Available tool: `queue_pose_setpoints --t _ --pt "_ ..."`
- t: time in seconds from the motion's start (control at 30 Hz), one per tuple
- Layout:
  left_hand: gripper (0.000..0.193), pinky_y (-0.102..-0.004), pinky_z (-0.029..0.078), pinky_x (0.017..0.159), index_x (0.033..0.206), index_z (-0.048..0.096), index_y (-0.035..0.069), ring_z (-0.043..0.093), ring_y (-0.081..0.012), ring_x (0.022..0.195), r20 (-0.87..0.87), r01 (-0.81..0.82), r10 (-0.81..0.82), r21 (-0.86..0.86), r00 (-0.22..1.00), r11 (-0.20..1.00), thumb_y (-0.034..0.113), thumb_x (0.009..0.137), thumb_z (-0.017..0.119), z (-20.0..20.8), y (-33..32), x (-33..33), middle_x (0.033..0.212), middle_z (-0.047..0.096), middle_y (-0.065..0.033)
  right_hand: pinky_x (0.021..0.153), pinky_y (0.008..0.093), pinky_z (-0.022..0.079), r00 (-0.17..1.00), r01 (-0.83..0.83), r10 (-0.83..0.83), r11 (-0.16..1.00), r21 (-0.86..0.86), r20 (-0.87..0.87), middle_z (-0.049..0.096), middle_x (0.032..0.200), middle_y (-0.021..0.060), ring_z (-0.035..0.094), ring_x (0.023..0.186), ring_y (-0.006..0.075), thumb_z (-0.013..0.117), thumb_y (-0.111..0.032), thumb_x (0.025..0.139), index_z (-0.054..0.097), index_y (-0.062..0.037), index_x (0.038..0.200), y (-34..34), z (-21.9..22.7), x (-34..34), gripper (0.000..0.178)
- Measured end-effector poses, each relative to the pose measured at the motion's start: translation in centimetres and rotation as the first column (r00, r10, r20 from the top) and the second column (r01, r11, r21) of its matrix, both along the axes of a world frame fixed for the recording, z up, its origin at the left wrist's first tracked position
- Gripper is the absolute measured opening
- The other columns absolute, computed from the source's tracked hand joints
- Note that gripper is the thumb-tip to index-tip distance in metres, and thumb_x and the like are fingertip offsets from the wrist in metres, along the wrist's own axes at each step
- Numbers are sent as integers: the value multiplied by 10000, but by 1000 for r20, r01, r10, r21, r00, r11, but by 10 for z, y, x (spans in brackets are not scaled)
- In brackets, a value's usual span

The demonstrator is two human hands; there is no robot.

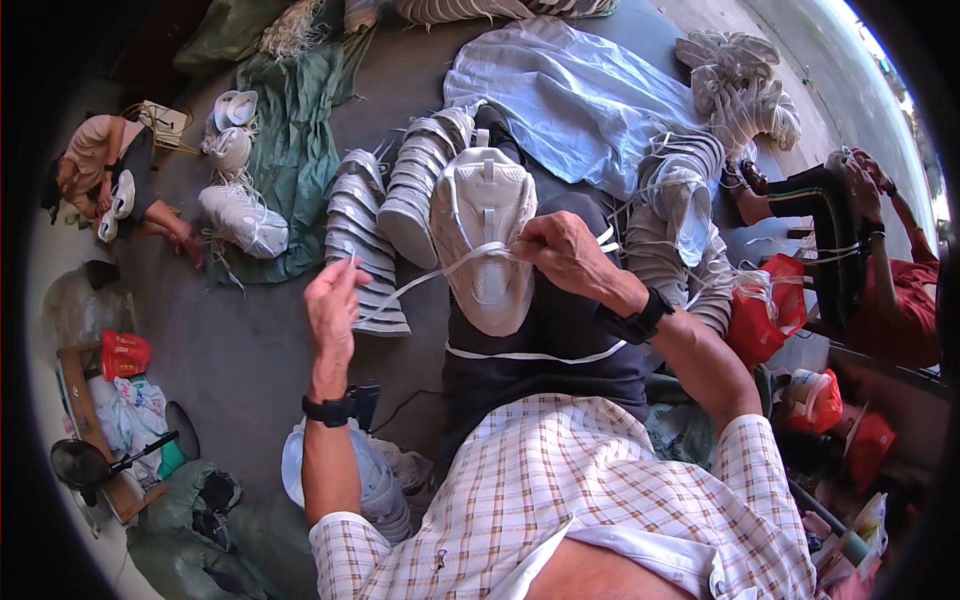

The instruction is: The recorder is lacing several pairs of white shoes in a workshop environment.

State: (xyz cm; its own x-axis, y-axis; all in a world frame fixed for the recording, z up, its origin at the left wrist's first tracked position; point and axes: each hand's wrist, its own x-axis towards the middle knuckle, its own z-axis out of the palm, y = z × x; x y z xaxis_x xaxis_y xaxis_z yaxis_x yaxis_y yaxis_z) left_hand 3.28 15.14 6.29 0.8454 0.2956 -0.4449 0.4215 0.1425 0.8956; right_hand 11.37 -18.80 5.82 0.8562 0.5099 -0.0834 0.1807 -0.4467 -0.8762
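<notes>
A pale shoe upper [488,285] rests across my dark-trousered thighs, its toe toward me. White shoelace [425,285] crosses its front and runs loose toward my left side. My left hand [334,298] is raised to the left of the upper, thumb and fingers pinched on a bit of the lace. At the upper's right edge, my right hand [572,252] is closed in a pinch on the lace. A white cord [535,356] lies across my lap. Close to my left hand stands a nested stack of shoe uppers [362,235].
More stacked uppers [675,215] lie to the right, beside a pale blue sheet [570,95] and a red bag [768,310]. Green sacking [290,150] spreads at the far left. One person [100,165] sits far left handling shoes; another [890,290] sits at right.
</notes>
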Motion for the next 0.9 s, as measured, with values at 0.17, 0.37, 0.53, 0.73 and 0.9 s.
queue_pose_setpoints --t 0.17,0.37,0.53,0.73,0.9 --pt "231 -176 243 441 1008 707 -11 348 9 499 100 173 -190 153 977 973 188 1003 589 6 -83 12 679 623 21 593 423 475 999 45 -44 998 -45 23 631 697 236 633 602 352 652 -124 810 714 39 830 -1 5 -4 176" --pt "238 -291 415 558 898 698 5 544 -105 587 98 342 -420 432 902 835 194 978 578 11 -108 17 631 601 -29 584 427 472 998 52 -51 998 -24 40 638 690 229 646 607 354 652 -131 819 714 41 821 -2 4 -4 183" --pt "254 -316 419 556 857 675 -2 553 -145 576 99 377 -474 475 875 795 204 957 564 8 -107 23 605 581 -57 581 427 474 997 60 -58 998 -24 48 637 686 229 646 602 353 655 -126 820 712 42 820 -2 1 -5 177" --pt "142 -365 482 553 828 659 2 617 -244 601 171 358 -717 774 676 522 117 887 602 17 -105 34 689 595 -97 578 432 473 997 65 -63 997 -32 55 638 683 228 648 603 355 657 -129 823 711 40 816 -1 4 -5 178" --pt "48 -375 498 533 818 661 9 640 -273 622 158 366 -807 830 569 421 48 820 633 18 -96 45 724 605 -104 581 438 477 995 77 -75 997 -26 62 637 682 230 654 612 360 658 -129 824 707 40 806 -1 0 -7 176"
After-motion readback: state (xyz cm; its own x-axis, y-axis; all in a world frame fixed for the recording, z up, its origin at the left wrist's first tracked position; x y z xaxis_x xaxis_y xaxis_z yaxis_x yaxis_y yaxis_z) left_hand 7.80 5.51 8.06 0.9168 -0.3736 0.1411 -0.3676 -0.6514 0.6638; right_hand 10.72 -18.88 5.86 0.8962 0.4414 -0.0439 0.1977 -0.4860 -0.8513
